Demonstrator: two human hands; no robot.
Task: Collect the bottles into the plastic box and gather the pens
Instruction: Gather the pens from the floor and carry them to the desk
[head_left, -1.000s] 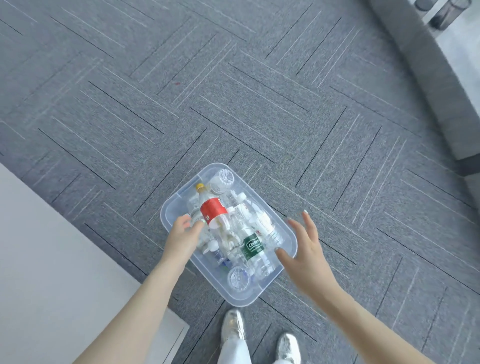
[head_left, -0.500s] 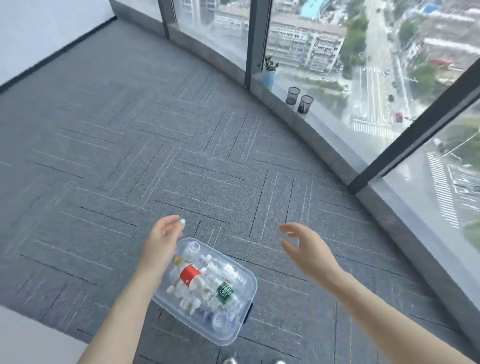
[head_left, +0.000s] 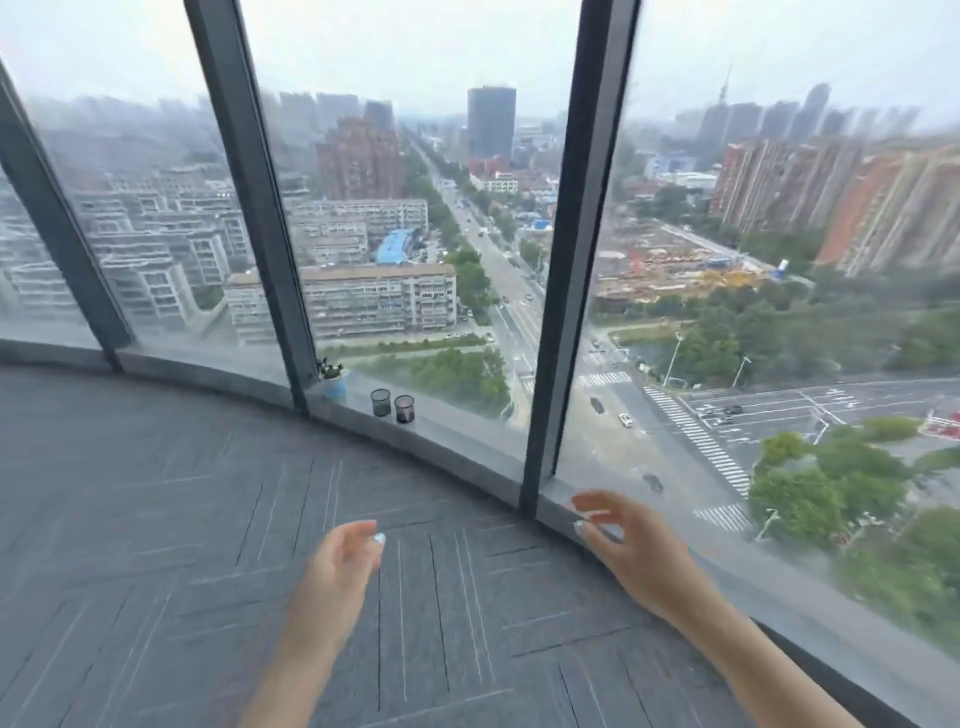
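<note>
My left hand (head_left: 340, 564) is raised over the grey carpet with fingers loosely curled and apart, holding nothing. My right hand (head_left: 631, 543) hangs near the window sill, fingers spread, also holding nothing. Two dark mesh pen cups (head_left: 381, 402) (head_left: 404, 409) stand side by side on the window sill ahead. The plastic box with the bottles is out of view. I see no pens.
A small potted plant in a blue pot (head_left: 333, 379) stands on the curved sill (head_left: 467, 457) left of the cups. Tall window panes with dark frames (head_left: 566, 270) run along the sill. Grey patterned carpet (head_left: 182, 545) covers the floor in front.
The view has tilted up from the box of bottles to the window. The box has dropped out of sight below. Both hands have lifted off the box and are held forward.
</note>
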